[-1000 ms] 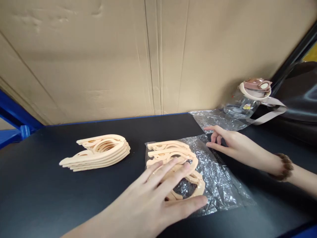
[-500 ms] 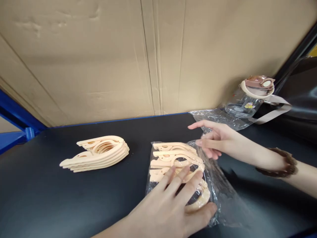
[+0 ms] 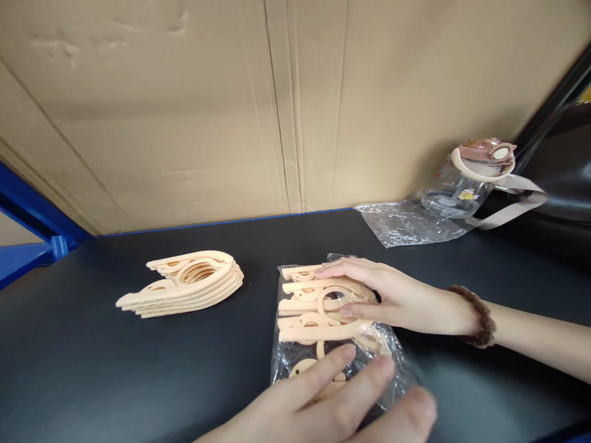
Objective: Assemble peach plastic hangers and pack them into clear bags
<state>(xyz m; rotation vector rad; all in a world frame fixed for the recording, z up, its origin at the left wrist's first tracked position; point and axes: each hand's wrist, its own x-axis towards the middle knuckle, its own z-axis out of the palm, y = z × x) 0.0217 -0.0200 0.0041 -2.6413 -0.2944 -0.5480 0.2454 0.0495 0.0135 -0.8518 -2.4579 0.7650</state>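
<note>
A clear plastic bag [image 3: 277,363] lies flat on the black tabletop, with several peach-coloured folding hangers [image 3: 300,333] showing through it. Across the bag's upper right part rests my right hand [image 3: 378,289], its fingers stretched over the hangers and thumb apart. My left hand [image 3: 332,406] is over the lower part of the bag, fingers spread and partly cut off by the bottom edge; whether it touches the film I cannot tell. Off to the left sits a neat stack of matching folded hangers [image 3: 198,295], apart from both hands.
A transparent water bottle [image 3: 462,184] with a pinkish lid and a strap [image 3: 512,212] stands at the back right. Beside it lies another clear plastic bag [image 3: 401,224]. Cardboard [image 3: 207,123] forms the back wall, and a blue metal frame [image 3: 28,227] is at the left.
My right hand has come down and left onto the bagged hangers. My left hand has shifted lower and right, uncovering more of them. The bag's loose film on the right is drawn in.
</note>
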